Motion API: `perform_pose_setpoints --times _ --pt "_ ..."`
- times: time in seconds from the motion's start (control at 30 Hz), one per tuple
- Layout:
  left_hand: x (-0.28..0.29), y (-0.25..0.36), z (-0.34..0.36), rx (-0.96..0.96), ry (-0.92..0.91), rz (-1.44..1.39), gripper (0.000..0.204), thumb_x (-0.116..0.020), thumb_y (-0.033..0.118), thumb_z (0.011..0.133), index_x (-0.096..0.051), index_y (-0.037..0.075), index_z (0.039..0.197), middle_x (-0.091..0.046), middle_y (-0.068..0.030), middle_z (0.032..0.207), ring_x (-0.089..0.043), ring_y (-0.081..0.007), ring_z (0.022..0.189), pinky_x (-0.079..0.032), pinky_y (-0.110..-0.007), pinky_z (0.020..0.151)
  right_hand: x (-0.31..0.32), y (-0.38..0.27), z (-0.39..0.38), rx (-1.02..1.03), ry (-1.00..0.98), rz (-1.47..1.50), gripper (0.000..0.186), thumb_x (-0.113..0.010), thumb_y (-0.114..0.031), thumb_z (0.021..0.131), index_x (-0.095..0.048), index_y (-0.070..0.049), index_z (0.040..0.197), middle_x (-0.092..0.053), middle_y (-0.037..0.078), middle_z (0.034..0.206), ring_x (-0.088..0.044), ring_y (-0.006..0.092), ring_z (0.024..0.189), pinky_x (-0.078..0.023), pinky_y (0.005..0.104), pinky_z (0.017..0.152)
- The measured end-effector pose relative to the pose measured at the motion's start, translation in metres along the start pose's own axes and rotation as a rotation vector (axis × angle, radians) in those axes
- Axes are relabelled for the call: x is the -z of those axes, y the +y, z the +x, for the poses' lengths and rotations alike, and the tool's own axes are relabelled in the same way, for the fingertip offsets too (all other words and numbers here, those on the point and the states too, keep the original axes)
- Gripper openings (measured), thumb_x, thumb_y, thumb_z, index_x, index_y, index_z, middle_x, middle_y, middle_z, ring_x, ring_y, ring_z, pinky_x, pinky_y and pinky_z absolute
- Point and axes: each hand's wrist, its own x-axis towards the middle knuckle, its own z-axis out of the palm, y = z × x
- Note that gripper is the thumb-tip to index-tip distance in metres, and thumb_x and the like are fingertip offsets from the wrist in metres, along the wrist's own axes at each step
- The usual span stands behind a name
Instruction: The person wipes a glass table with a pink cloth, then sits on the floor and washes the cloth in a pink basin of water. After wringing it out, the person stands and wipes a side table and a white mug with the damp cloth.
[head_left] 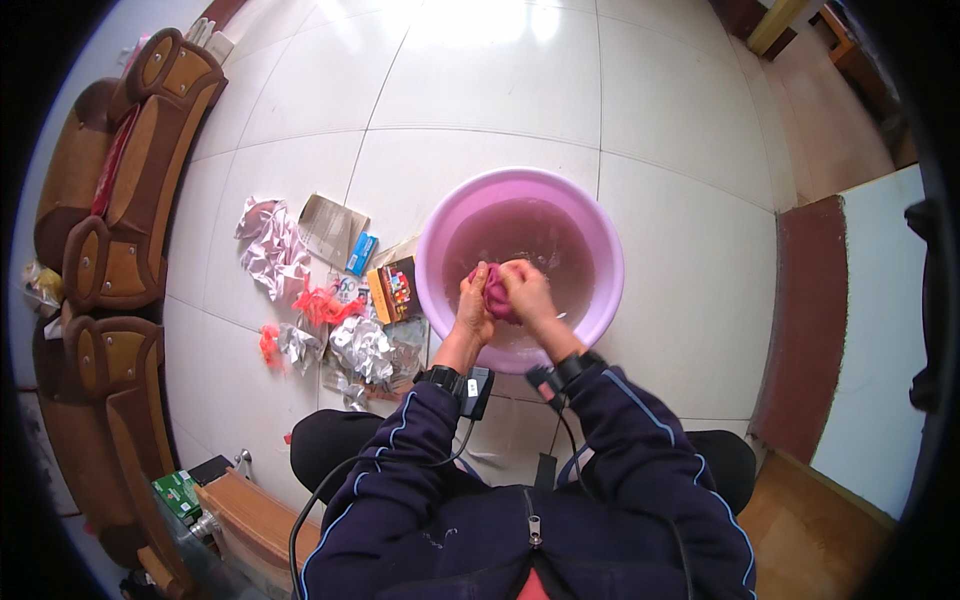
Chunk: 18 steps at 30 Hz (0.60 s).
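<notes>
A pink-purple plastic basin [436, 225] stands on the floor in front of me, holding murky brownish water [530, 225]. Over its near half, both my hands grip a bunched magenta cloth [500, 300]. My left hand [474, 305] is wrapped round the cloth's left side, thumb up. From the right, my right hand [527, 290] closes on the same cloth, its fingers pressed together. Part of the cloth is hidden by the hands. Black bands with small devices and cables circle both wrists.
Left of the basin lie crumpled white paper [275, 250], flattened cardboard [330, 230], a small blue box [362, 254], a yellow-and-black box [393, 290], red netting [328, 305] and silvery crumpled wrapping [363, 348]. A brown sofa [130, 270] lines the left side. A wooden stool-like piece [262, 525] stands at lower left.
</notes>
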Motion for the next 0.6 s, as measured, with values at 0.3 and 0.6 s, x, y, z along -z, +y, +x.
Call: perform_pose_setpoints --times 0.3,0.6 --pt "-0.025 -0.041 -0.004 -0.02 -0.02 0.076 0.033 -0.052 0.005 0.089 -0.047 0.013 0.121 -0.054 -0.0069 0.109 -0.056 -0.0196 0.094 -0.051 -0.034 0.079 0.023 0.007 0.013 -0.113 0.383 -0.291 0.031 -0.053 -0.03 0.084 -0.057 -0.008 0.104 -0.054 0.018 0.109 -0.052 0.0347 0.103 -0.042 0.0439 0.09" --pt "-0.003 -0.024 0.013 0.012 -0.169 0.05 0.017 -0.048 0.027 0.097 -0.054 0.012 0.103 -0.059 -0.0056 0.095 -0.058 -0.0194 0.085 -0.051 -0.033 0.075 -0.01 0.018 -0.021 0.241 0.275 -0.344 0.024 -0.055 -0.026 0.086 -0.059 -0.009 0.102 -0.053 0.019 0.1 -0.053 0.0362 0.094 -0.043 0.0456 0.084"
